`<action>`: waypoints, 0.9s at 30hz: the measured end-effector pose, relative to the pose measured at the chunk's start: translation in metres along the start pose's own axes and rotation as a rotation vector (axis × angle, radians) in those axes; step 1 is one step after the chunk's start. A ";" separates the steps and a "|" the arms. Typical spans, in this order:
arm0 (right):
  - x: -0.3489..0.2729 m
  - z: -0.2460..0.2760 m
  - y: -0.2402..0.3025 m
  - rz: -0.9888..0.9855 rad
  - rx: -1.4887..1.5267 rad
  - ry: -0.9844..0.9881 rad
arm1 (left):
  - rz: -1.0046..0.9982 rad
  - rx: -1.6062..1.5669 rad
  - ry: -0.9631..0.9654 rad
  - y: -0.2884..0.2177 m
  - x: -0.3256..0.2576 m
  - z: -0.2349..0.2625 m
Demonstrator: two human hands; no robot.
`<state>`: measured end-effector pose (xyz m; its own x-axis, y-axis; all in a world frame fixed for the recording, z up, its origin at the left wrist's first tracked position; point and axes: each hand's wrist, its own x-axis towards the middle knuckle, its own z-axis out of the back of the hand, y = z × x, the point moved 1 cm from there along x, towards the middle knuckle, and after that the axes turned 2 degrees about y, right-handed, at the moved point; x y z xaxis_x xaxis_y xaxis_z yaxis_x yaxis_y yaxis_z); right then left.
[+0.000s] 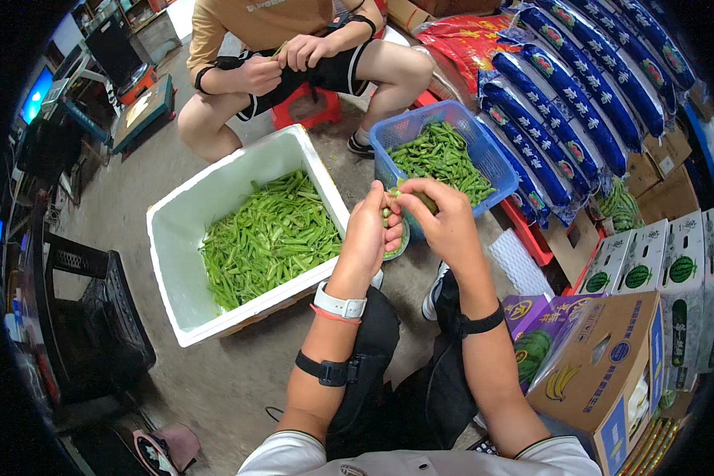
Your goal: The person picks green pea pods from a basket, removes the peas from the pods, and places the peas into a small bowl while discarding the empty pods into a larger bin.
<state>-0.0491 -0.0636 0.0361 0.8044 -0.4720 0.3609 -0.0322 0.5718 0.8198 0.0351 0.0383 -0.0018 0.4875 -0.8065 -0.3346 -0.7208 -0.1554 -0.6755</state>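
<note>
My left hand [365, 238] is closed, with round green peas [386, 213] showing at its fingers. My right hand [444, 218] pinches a green pea pod [394, 191] against the left fingertips, so both hands meet on it. Just beyond them stands a blue plastic basket [385, 163] of whole pea pods [444, 159]. To the left, a white foam box [184, 230] holds a heap of flattened green pods [274, 234]. Beneath my hands a container [405, 238] is mostly hidden; a little green shows in it.
Across from me a person in a tan shirt [266, 24] sits on a red stool [305, 107], both hands on something thin and green. Blue packed bags [563, 103] are stacked at right, above cartons [599, 373]. A black chair [95, 309] stands at left.
</note>
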 end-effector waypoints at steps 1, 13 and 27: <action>-0.001 0.000 0.001 0.030 0.003 0.041 | 0.021 -0.050 -0.027 0.001 0.003 0.000; -0.002 -0.006 0.000 -0.065 0.106 0.170 | 0.127 -0.182 -0.072 -0.002 0.002 0.002; -0.003 0.006 -0.009 -0.317 0.501 0.197 | -0.344 0.404 -0.105 -0.005 -0.005 -0.002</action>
<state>-0.0550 -0.0713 0.0305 0.9132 -0.4071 0.0157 -0.0094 0.0175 0.9998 0.0354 0.0420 0.0044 0.7237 -0.6829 -0.0995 -0.2738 -0.1519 -0.9497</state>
